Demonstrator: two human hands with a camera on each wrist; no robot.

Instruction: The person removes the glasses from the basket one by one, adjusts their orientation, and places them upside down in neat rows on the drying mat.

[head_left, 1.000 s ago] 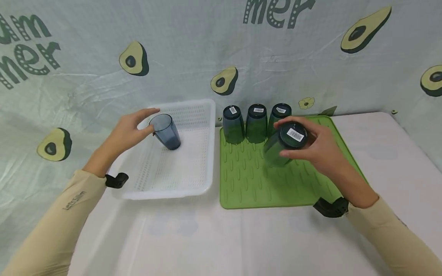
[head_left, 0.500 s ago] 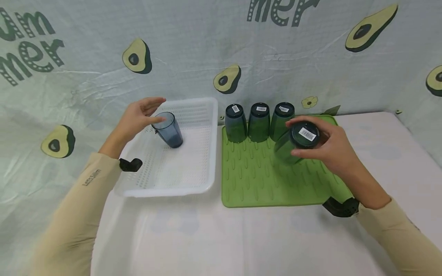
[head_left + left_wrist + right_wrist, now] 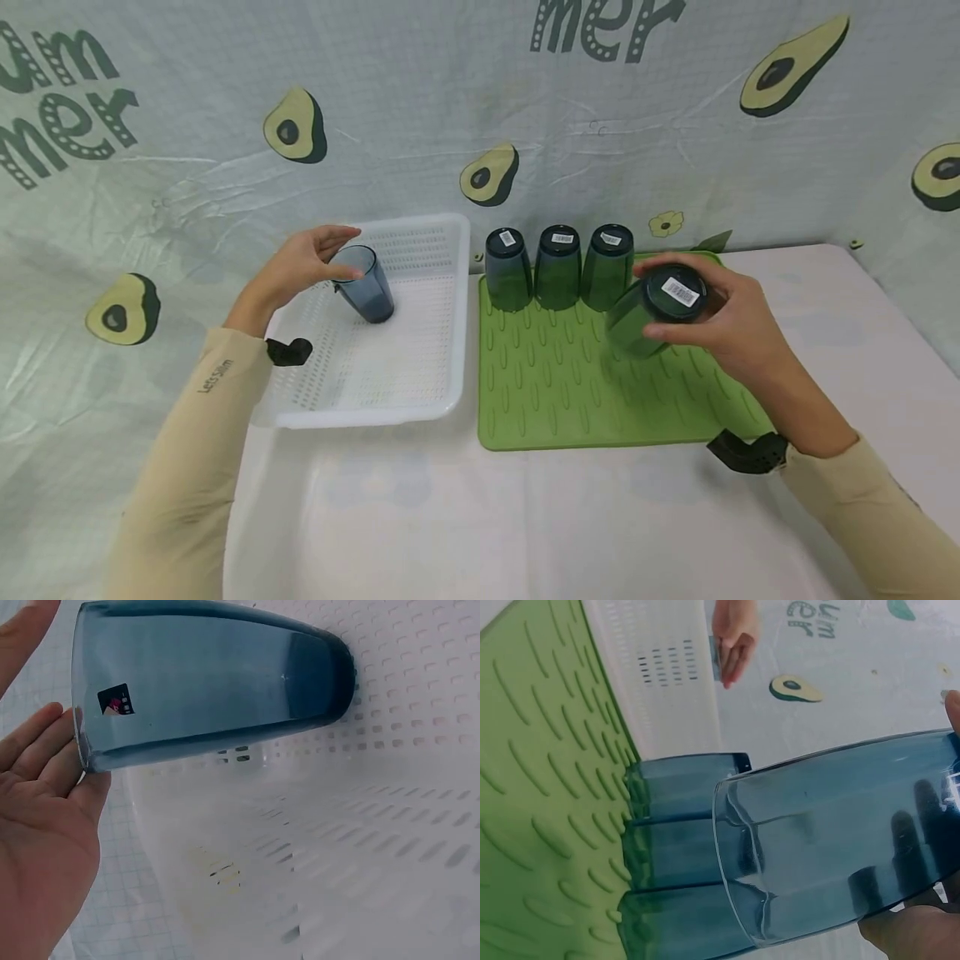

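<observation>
A blue-grey drinking glass (image 3: 366,292), mouth up, stands inside the white perforated basket (image 3: 455,333). My left hand (image 3: 294,265) is at its rim, thumb on the near side and fingers at the far side. In the left wrist view, the fingers (image 3: 52,754) lie extended beside the glass's rim, not curled round it. My right hand (image 3: 723,312) grips another glass (image 3: 637,321) near its labelled base. That glass is upside down; the right wrist view shows its mouth raised off the green ridged mat (image 3: 555,400).
Three upside-down glasses, a left one (image 3: 508,271), a middle one (image 3: 557,268) and a right one (image 3: 607,268), stand in a row along the mat's back edge. Behind rises an avocado-print sheet (image 3: 405,100). A white cloth (image 3: 465,517) covers the table in front.
My right hand has carried its glass rightward, away from the row. My left hand has shifted slightly right and over the rim of the glass in the basket.
</observation>
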